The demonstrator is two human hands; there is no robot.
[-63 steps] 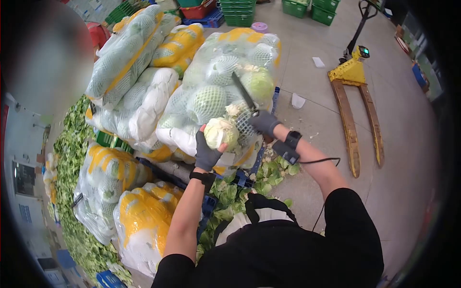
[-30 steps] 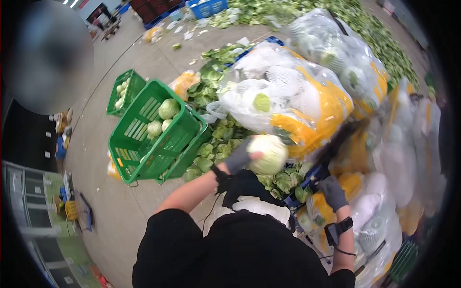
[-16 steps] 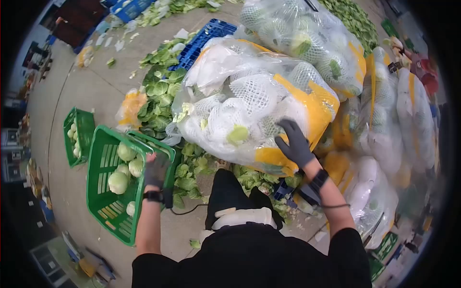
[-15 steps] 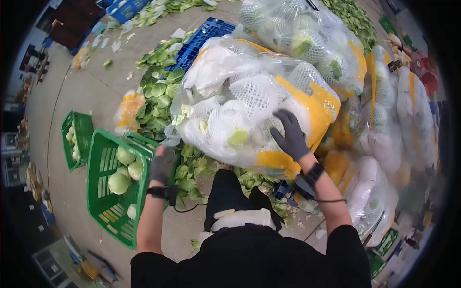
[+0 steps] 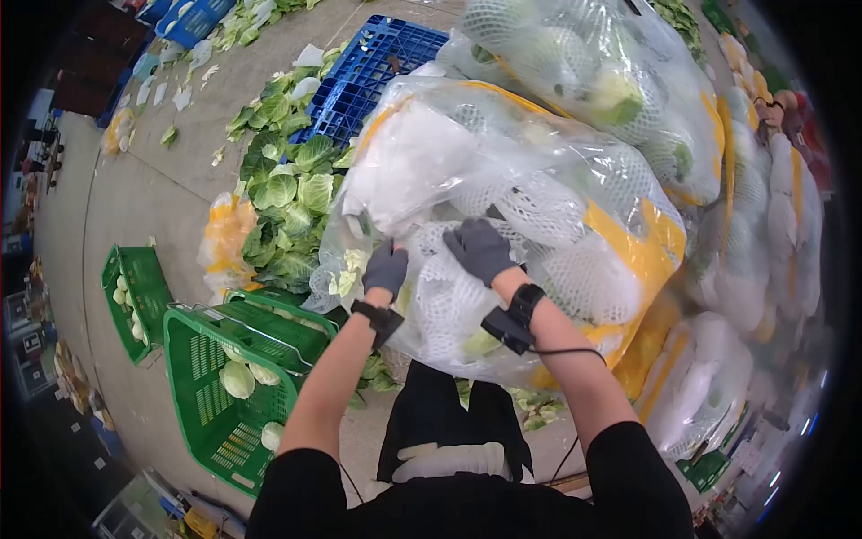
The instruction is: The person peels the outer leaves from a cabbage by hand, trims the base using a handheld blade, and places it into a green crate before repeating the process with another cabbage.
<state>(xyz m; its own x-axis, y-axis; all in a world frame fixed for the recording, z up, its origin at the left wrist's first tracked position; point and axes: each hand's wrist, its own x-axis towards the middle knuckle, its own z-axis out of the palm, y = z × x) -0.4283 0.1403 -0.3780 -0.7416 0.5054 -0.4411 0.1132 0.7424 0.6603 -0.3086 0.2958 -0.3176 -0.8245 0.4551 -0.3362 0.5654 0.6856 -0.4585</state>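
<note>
A large clear plastic bag (image 5: pixel 530 148) with yellow tape lies in front of me, filled with cabbages in white foam nets (image 5: pixel 588 278). My left hand (image 5: pixel 386 269), in a grey glove, is closed at the bag's near left part, with plastic at its fingertips. To its right, my right hand (image 5: pixel 480 247), also gloved, rests on the foam-netted cabbages with its fingers a little apart. The fingertips of this hand are partly hidden. A green crate (image 5: pixel 202 359) holding pale, trimmed cabbages (image 5: pixel 238 379) stands below and left of my left arm.
Loose cabbage leaves (image 5: pixel 287 189) lie left of the bag beside a blue plastic pallet (image 5: pixel 373 67). More bags of netted cabbages (image 5: pixel 575 76) are stacked behind and to the right. A smaller green crate (image 5: pixel 144 301) stands at the left. Another person's arm (image 5: pixel 777 108) shows at far right.
My left hand has moved from above the green crate to the bag. My right hand has shifted left across the bag, closer to my left hand. The view has moved slightly.
</note>
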